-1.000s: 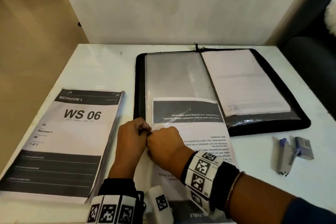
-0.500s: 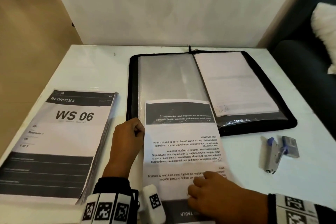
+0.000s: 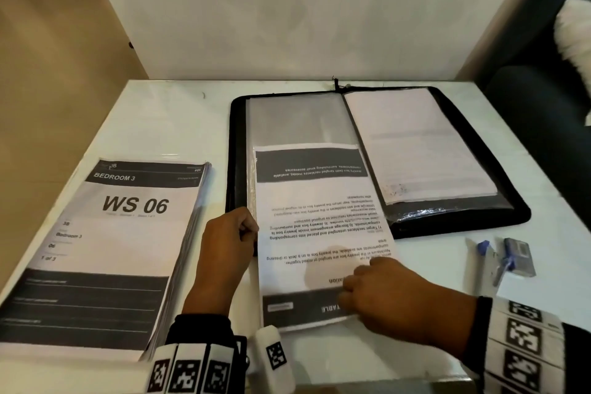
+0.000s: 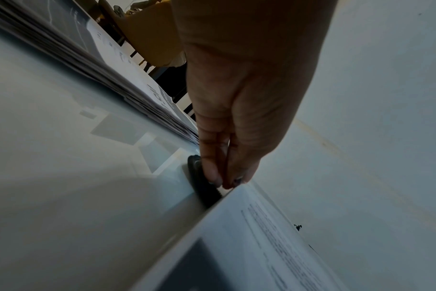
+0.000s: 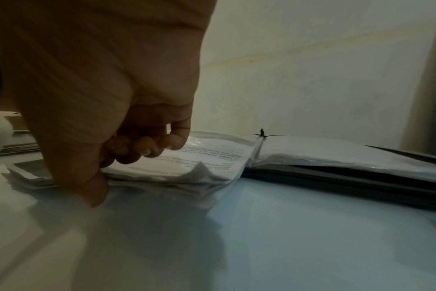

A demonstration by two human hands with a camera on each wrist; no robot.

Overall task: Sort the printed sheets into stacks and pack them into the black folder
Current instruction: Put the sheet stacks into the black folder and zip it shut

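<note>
Sheets half inside the black folder point(image 3: 499, 176)'s clear sleeve.
Left hand point(image 3: 228, 238) seemingly pinching the sleeve edge at folder's near-left corner; right hand point(image 3: 388, 293) pinching sheets point(image 3: 319, 233) below folder.

Left hand point(image 3: 227, 235) sits curled, fingers point(image 4: 213, 157) pinched together at their tips. Right hand point(image 3: 388, 293) lies near and to the right, its fingers point(image 5: 147, 145) curled under, thumb pointing down.
</note>
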